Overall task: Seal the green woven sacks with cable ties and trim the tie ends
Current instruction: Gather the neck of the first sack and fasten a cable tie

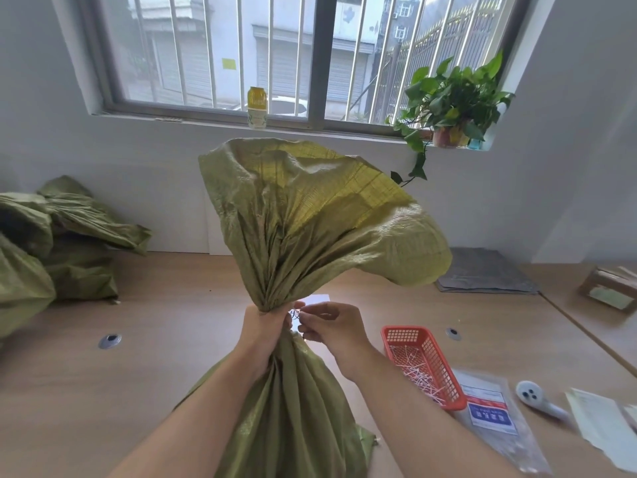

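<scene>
A green woven sack point(303, 215) stands upright on the wooden table point(155, 357) in front of me, its top fanned out above a gathered neck. My left hand point(263, 326) is clenched around that neck. Just to its right, my right hand point(331, 327) pinches a thin white cable tie point(299, 312) at the neck, fingertips close together. How far the tie goes around the neck is hidden.
Several more green sacks point(51, 243) lie piled at the left. A red mesh basket point(422, 365) holding white tie offcuts sits right of the sack, with a plastic bag of ties point(496, 419), a white tool point(537, 398) and papers beyond. A potted plant point(451, 105) stands on the windowsill.
</scene>
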